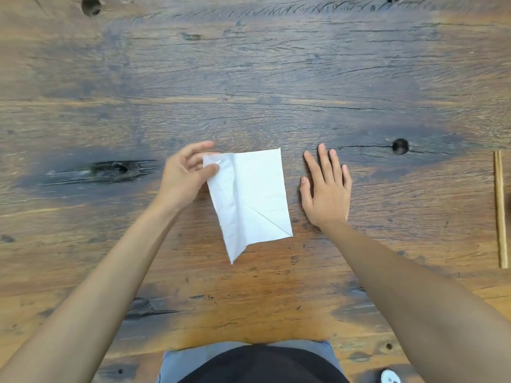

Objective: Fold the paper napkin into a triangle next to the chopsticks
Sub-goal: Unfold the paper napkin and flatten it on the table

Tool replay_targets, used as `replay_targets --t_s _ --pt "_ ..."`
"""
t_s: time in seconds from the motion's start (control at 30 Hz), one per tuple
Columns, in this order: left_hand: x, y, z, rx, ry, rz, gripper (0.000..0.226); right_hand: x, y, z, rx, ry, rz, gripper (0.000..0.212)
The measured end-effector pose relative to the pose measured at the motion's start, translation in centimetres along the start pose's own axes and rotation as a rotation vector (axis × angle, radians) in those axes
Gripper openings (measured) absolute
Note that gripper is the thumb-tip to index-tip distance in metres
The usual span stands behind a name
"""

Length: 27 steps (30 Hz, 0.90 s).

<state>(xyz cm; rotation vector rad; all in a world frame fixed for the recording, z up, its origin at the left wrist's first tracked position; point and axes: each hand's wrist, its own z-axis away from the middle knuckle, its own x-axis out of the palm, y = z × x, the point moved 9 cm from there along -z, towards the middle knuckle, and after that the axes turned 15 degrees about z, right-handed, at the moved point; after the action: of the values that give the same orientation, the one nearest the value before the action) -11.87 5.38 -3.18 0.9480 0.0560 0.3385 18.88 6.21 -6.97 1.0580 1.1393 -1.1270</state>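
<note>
A white paper napkin lies in the middle of the wooden table, creased down its length and with a diagonal fold line near its lower right corner. Its left part is lifted off the wood. My left hand pinches the napkin's upper left corner between thumb and fingers. My right hand rests flat on the table just right of the napkin, fingers spread, holding nothing. A pair of light wooden chopsticks lies side by side at the far right edge, pointing away from me.
The table has dark knots and holes, one right of my right hand and a cracked one left of my left hand. A small white object shows at the bottom right, near my lap.
</note>
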Motion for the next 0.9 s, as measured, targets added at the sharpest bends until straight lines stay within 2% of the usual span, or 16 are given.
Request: replay_targets --t_s 0.23,0.33,0.4,0.47,0.53,0.6,0.73,0.9 --pt "-4.4 -0.4 -0.9 0.043 0.09 -0.125 0.043 0.0 0.0 0.0 0.006 0.023 0.014 0.055" --pt "-5.9 0.4 -0.3 0.184 0.23 -0.383 0.04 0.3 0.2 0.0 0.004 0.021 0.026 0.056" --pt "-5.3 1.7 1.0 0.369 0.257 -0.588 0.035 0.2 0.1 0.0 -0.002 0.017 0.023 0.056" --pt "-3.4 2.2 2.2 0.516 0.181 -0.698 0.027 -0.1 -0.3 0.0 0.005 0.011 0.019 0.056" --pt "-1.0 1.0 3.2 0.563 0.056 -0.758 0.026 -0.7 -0.6 0.2 0.032 0.0 0.018 0.056" --pt "1.1 -1.0 4.0 0.552 -0.02 -0.83 0.032 -1.5 -2.2 0.4 0.001 0.02 -0.022 0.056" --pt "3.3 -4.9 3.8 0.472 -0.107 -0.957 0.059 -3.0 -9.2 1.8 -0.301 0.085 -0.093 0.059" --pt "2.9 -6.9 2.5 0.38 -0.122 -1.072 0.072 -1.4 -12.5 1.5 -0.347 -0.02 -0.045 0.064"
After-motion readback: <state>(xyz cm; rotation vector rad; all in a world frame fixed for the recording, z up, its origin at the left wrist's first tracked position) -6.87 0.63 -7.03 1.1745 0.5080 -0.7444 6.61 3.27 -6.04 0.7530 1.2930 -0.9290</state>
